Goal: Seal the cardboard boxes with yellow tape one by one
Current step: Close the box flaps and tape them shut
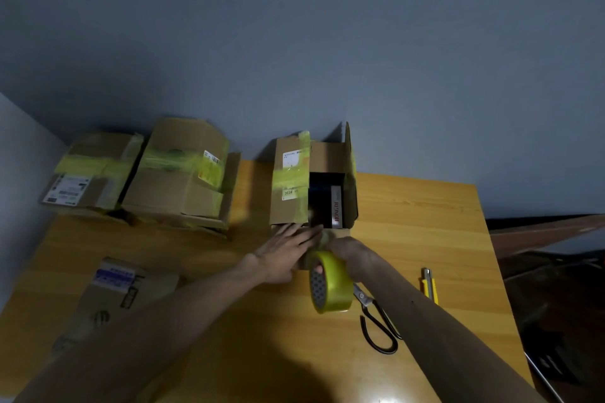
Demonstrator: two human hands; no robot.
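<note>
My R hand (346,251) grips yellow tape roll (332,286), finger thru core. L hand (284,255) flat, fingers straight, on near wall of half-open cardboard box (289,173) just ahead of grip. I reckon: fold upright flap (349,154) down first, anchor tape end low, pull taut across seam.

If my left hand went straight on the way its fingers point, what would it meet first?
Probably the near wall of the open cardboard box: the left hand lies flat, fingers aimed at it and nearly touching. Depth is unclear.
</note>
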